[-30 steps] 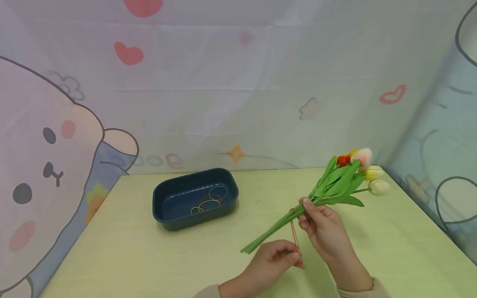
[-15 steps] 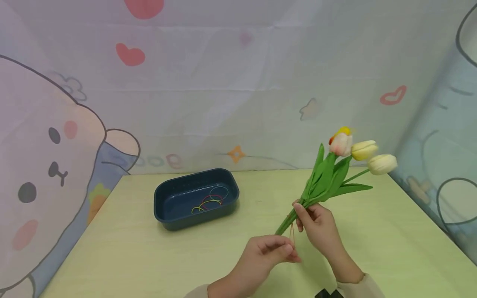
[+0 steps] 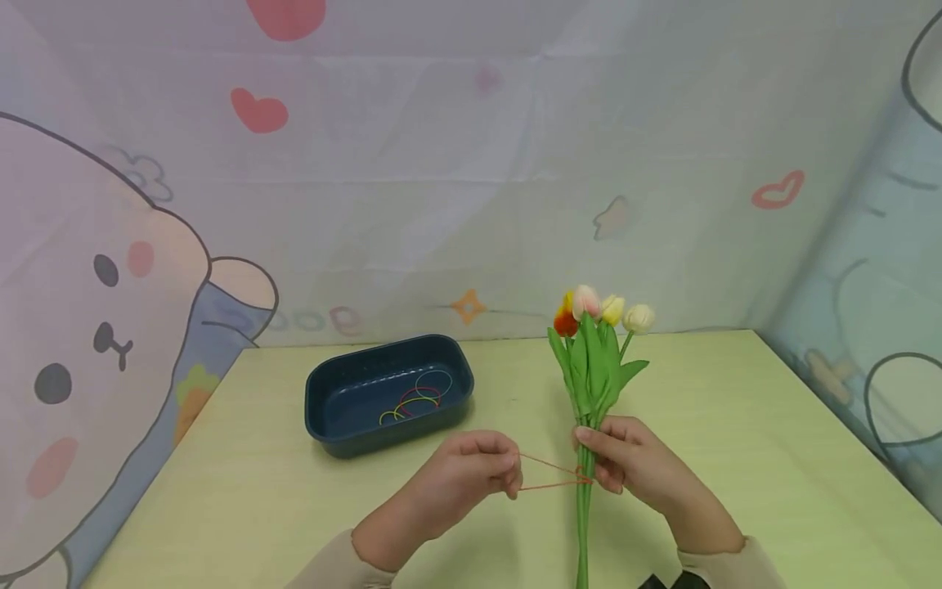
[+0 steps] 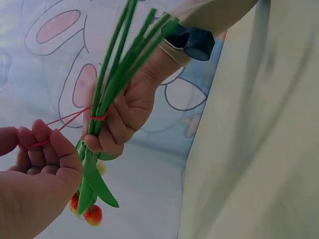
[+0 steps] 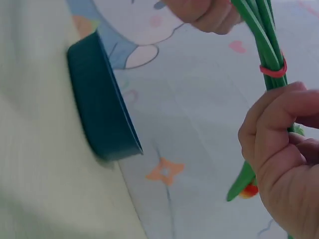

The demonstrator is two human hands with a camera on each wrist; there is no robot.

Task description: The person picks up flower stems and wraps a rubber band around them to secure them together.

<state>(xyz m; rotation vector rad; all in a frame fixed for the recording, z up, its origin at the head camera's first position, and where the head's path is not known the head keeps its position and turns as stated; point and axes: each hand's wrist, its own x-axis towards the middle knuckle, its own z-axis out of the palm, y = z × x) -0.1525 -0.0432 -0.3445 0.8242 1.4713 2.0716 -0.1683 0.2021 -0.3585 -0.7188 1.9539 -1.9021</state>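
Observation:
A bunch of artificial tulips (image 3: 592, 368) with pink, yellow, white and red-orange heads stands nearly upright over the table. My right hand (image 3: 636, 462) grips its green stems just below the leaves. Around the stems, under that grip, goes a red rubber band (image 3: 552, 487). My left hand (image 3: 471, 474) holds the band's other end in curled fingers and stretches it out to the left. In the left wrist view the taut band (image 4: 70, 117) runs from the fingers to the stems (image 4: 117, 74). The right wrist view shows a loop of the band (image 5: 274, 71) snug on the stems.
A dark blue tray (image 3: 342, 442) stands at the table's back left, with several coloured rubber bands (image 3: 419, 398) inside. Behind the pale table (image 3: 243, 491) hangs a printed cloth (image 3: 412, 204). A dark device (image 4: 197, 42) sits on the right wrist.
The tulips have swung from leaning right to nearly upright. My left hand has moved left and up, pulling the band out sideways instead of down.

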